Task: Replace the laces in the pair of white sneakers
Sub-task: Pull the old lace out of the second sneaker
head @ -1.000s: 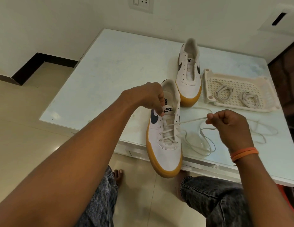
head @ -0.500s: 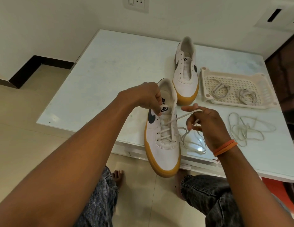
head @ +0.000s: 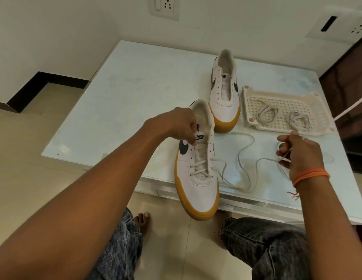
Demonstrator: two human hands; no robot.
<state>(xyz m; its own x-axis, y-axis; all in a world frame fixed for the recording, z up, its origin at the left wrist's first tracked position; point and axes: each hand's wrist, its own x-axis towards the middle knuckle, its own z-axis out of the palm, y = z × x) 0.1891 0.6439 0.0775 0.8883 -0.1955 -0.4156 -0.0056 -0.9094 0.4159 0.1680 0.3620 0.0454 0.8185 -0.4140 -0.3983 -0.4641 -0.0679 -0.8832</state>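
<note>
While the left hand [head: 179, 126] pinches the tongue of the near white gum-soled sneaker [head: 198, 168] at the bench [head: 123, 93] edge, right hand [head: 297, 154] fingers curl round its slack off-white lace [head: 244, 158], threaded only through the lower eyelets. Step looks like unlacing this shoe. Next: probably pull another crossing free. Far white sneaker [head: 224, 93] sits laceless; two coiled laces [head: 266, 114] lie in the cream plastic tray [head: 317, 110].
</note>
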